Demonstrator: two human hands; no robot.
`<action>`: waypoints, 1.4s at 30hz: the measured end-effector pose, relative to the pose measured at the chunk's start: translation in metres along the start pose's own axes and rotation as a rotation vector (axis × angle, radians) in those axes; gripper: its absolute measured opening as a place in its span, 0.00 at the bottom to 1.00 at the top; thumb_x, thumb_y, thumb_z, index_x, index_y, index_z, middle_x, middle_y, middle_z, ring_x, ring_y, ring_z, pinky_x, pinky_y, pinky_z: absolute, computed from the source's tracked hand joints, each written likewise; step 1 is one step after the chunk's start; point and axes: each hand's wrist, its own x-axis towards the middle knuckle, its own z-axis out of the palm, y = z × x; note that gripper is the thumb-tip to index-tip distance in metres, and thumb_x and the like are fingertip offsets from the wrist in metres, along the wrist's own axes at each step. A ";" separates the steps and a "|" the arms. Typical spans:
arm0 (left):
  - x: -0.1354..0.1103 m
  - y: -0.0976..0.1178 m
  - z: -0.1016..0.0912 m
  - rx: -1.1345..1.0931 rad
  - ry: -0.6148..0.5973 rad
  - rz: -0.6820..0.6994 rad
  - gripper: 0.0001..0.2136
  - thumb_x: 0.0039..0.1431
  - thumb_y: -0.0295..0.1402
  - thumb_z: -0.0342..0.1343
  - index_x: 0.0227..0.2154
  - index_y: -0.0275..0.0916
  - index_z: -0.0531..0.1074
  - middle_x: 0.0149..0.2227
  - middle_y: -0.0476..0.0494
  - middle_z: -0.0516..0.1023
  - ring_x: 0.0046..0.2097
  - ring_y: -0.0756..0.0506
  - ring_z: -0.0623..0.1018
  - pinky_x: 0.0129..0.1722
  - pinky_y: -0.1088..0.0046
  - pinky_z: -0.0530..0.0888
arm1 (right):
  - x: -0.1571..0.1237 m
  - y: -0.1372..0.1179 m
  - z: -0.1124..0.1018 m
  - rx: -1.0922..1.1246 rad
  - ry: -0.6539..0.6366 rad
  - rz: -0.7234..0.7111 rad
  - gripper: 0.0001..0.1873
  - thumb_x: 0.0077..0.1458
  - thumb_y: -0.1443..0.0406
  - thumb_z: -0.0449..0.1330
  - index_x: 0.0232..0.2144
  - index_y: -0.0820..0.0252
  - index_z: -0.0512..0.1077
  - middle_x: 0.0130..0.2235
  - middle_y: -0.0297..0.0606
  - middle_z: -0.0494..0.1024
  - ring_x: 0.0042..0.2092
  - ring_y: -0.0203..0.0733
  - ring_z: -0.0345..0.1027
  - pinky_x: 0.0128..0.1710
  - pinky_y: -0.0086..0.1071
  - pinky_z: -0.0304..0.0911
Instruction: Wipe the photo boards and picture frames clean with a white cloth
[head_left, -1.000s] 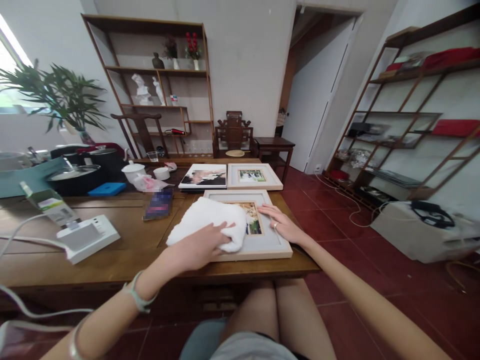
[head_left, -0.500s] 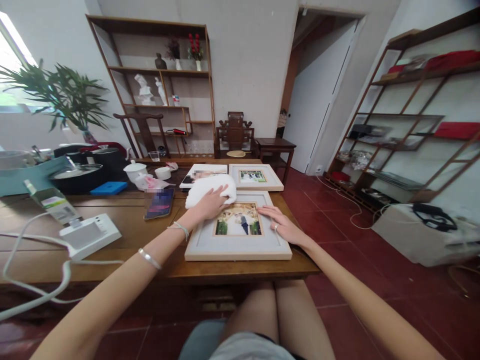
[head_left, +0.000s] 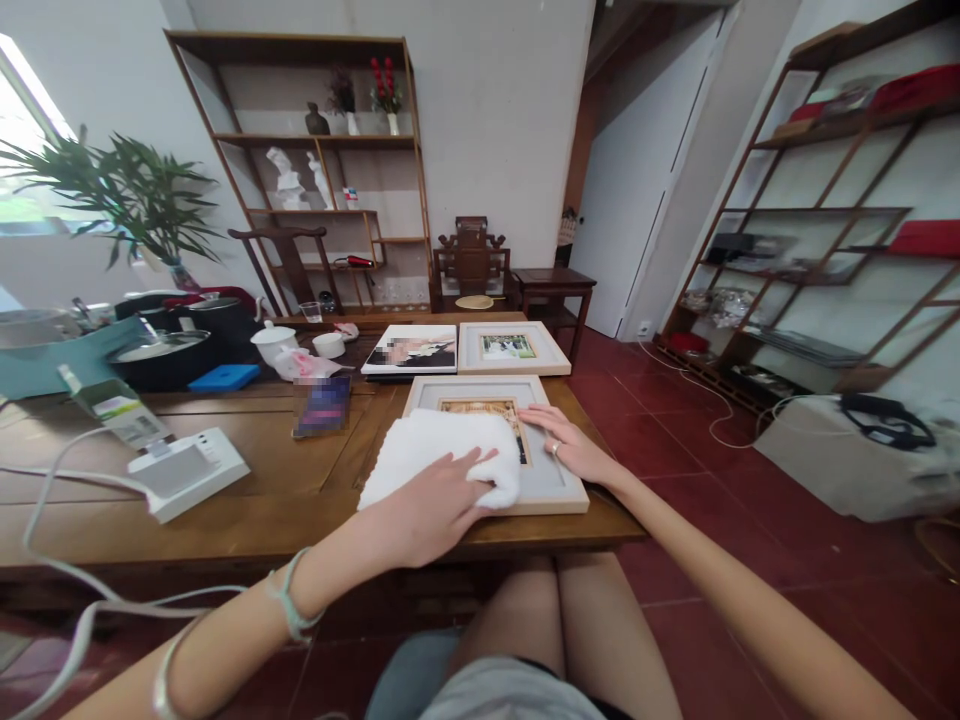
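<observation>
On the wooden table [head_left: 262, 510], lower centre, lies our picture frame [head_left: 551, 480], a white cloth [head_left: 427, 450] over its left half. Our left hand [head_left: 431, 505] presses the cloth, fingers spread; our right hand [head_left: 574, 450] lies flat and spread on the frame's right side.

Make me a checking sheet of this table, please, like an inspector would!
Surface: brown wooden table.
Job's things: white cloth lying on the near picture frame, hiding most of its photo.
Clutter: phone, white charger box, teapot, black pots, two more pictures.
Hands: left hand flat on the cloth; right hand flat on the frame's right side.
Cables: white cable hanging off the table's left; thin cable on the floor.
Surroundings: plant, wooden shelves, chair, red floor.
</observation>
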 end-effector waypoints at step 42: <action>0.102 -0.095 0.033 0.126 0.138 -0.284 0.16 0.66 0.32 0.39 0.53 0.36 0.62 0.65 0.32 0.47 0.65 0.32 0.48 0.57 0.47 0.55 | 0.002 0.002 -0.002 0.074 -0.003 0.051 0.33 0.44 0.72 0.50 0.55 0.54 0.64 0.58 0.42 0.62 0.62 0.48 0.49 0.62 0.50 0.43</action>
